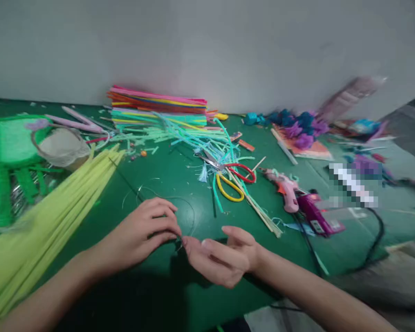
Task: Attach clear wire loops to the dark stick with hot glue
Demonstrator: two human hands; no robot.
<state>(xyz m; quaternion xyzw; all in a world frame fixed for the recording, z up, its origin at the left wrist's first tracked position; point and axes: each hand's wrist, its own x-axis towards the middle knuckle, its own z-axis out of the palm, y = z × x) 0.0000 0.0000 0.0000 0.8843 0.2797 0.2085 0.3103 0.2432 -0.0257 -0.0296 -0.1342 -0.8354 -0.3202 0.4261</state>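
My left hand is closed in a pinch just above the green table, on the end of a thin, thread-like strand. The strand curls in a loose loop on the table behind my fingers; whether it is thread or wire I cannot tell. My right hand meets the left at the fingertips, its thumb and fingers bent together at the same spot. What exactly lies between the fingertips is tiny and blurred. Beyond the hands lie scissors with one red and one yellow handle, their blades resting on light blue scraps.
Yellow-green pipe cleaners spread along the left, near a bright green fuzzy piece. Coloured pipe cleaners are stacked by the wall. To the right are a pink glue gun, a purple device, black cables and purple-blue fuzzy pieces.
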